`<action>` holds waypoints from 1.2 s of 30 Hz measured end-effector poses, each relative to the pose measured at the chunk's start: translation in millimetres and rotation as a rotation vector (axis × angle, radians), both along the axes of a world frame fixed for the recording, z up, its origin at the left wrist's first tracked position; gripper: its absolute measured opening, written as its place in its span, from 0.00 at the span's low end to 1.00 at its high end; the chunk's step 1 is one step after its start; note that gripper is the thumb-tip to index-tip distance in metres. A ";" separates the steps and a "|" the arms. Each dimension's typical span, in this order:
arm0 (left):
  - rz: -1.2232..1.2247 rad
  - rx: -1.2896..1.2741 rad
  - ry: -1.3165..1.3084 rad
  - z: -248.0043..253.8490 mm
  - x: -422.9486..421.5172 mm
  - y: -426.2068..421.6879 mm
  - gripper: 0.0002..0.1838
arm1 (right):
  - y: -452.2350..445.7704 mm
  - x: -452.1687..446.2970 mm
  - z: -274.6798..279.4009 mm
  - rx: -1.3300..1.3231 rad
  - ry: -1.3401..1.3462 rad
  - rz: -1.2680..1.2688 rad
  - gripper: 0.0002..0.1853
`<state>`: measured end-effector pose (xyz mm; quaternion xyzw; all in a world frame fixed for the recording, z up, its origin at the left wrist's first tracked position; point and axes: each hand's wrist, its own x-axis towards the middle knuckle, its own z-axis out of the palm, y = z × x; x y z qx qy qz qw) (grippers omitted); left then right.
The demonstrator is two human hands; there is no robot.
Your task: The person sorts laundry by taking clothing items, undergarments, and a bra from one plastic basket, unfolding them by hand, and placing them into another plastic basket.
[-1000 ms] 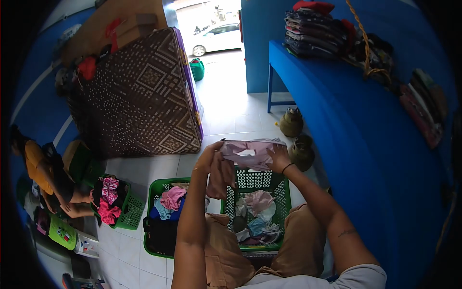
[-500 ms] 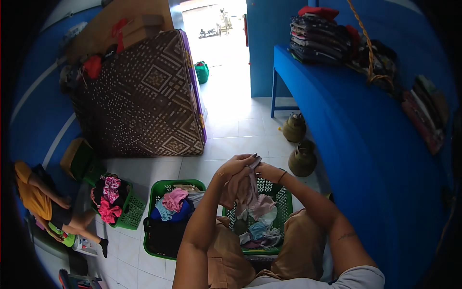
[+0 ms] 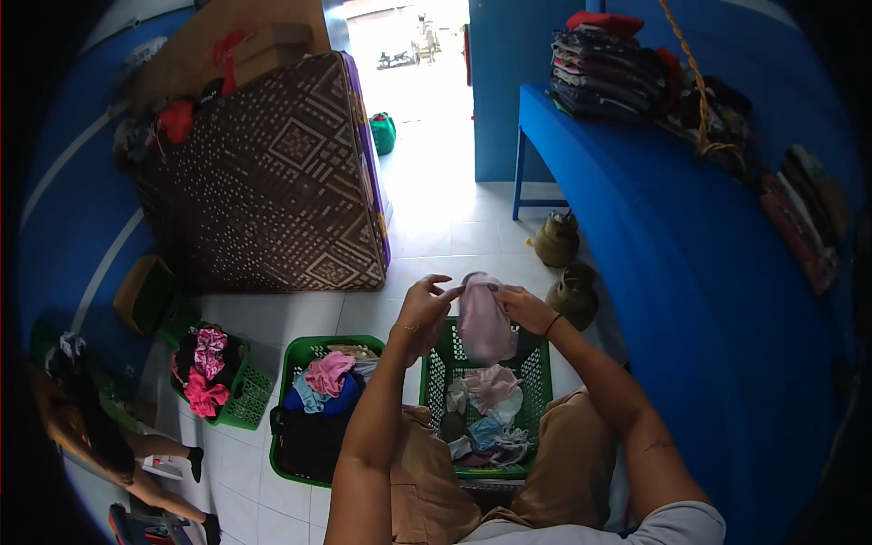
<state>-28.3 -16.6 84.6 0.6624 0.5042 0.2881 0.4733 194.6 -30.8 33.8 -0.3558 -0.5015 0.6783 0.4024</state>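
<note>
A pale pink garment (image 3: 486, 322), gathered into a narrow bundle and slightly blurred, hangs over the far part of a green basket (image 3: 538, 400). My right hand (image 3: 520, 304) pinches its upper right edge. At its upper left is my left hand (image 3: 429, 302), with the fingertips at the cloth's top edge; whether they grip it is unclear. Inside the basket, between my knees, lie small clothes (image 3: 490, 386) in pink, white and light blue. To the left, a second green basket (image 3: 295, 354) holds pink, blue and black clothes.
A third green basket (image 3: 245, 409) with pink clothes stands further left, near another person (image 3: 109, 436). A patterned mattress (image 3: 272, 182) leans ahead. Two round greenish canisters (image 3: 572, 295) stand beside the blue-covered table (image 3: 672, 272), which bears folded clothes (image 3: 609, 73).
The pink garment went from spread wide to gathered, and now hangs as a narrow bundle. My hands came together, then moved slightly apart. The other person has moved lower in view.
</note>
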 end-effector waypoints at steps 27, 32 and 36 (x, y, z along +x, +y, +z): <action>-0.218 -0.296 -0.542 -15.3 1.5 11.3 0.13 | -14.1 -10.7 6.2 -0.017 -0.156 0.207 0.21; -0.157 -0.093 -0.387 -24.0 6.5 9.3 0.16 | 3.5 -4.4 -26.6 0.033 -0.406 0.119 0.20; -0.242 -0.135 -0.240 -17.7 8.9 2.3 0.17 | -3.6 -4.4 -6.6 -0.062 -0.044 -0.078 0.18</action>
